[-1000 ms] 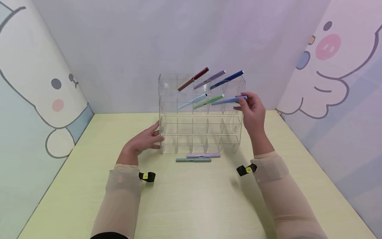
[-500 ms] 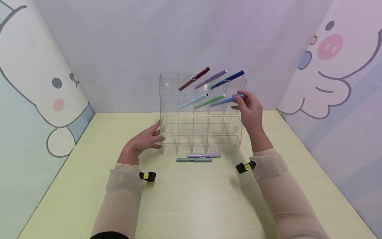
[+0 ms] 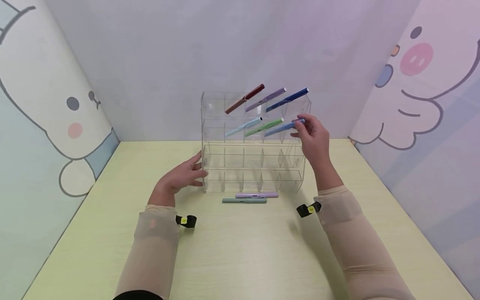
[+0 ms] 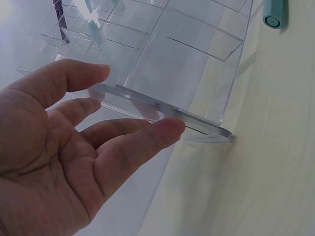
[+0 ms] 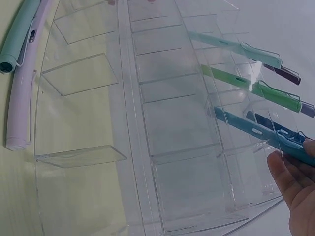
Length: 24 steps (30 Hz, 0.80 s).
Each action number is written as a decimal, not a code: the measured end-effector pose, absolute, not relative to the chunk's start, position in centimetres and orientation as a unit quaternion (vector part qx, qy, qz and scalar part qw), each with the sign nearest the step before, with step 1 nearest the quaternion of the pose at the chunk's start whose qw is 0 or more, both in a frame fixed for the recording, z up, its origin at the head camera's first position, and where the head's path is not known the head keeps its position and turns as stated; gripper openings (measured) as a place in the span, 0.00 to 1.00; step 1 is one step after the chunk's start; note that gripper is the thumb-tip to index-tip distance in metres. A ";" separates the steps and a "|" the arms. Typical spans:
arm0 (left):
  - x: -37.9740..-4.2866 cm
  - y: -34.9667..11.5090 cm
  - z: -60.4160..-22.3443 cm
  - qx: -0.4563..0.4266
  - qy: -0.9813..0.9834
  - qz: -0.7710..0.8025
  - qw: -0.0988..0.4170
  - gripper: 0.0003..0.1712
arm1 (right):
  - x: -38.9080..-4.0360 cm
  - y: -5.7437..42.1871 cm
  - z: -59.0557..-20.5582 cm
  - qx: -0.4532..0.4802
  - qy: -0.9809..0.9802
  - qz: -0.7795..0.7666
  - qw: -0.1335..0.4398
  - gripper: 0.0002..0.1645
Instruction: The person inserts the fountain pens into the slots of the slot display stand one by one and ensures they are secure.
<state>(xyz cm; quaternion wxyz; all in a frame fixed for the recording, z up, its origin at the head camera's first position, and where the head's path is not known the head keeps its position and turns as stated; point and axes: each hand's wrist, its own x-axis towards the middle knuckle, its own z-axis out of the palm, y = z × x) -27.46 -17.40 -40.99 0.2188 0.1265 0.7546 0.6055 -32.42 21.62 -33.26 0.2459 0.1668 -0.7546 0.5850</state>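
A clear acrylic pen rack (image 3: 253, 168) with stepped, divided rows stands on the table. My left hand (image 3: 181, 174) touches its left side panel with spread fingers; in the left wrist view the fingertips (image 4: 170, 129) lie at the panel's edge. At the right, my right hand (image 3: 316, 139) pinches the upper end of a blue pen (image 3: 279, 128), whose lower end is in the second row from the top. Beside it in that row lean a green pen (image 3: 262, 127) and a light blue pen (image 3: 243, 127).
Dark red (image 3: 243, 100), purple (image 3: 266, 100) and dark blue pens (image 3: 286, 100) lean in the top row. Before the rack, a lilac pen (image 3: 258, 195) and a grey-green pen (image 3: 243, 201) lie on the table (image 3: 240, 250). A pale backdrop (image 3: 157, 62) rises behind.
My right hand has shifted slightly left, and the blue pen has moved with it, lower and further into its slot. My left hand stays at the rack's side.
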 end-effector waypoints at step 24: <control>-27.4 -17.6 -41.1 0.124 0.757 0.604 0.217 0.47 | -29.8 23.2 -34.3 0.170 -0.691 0.641 0.288 0.25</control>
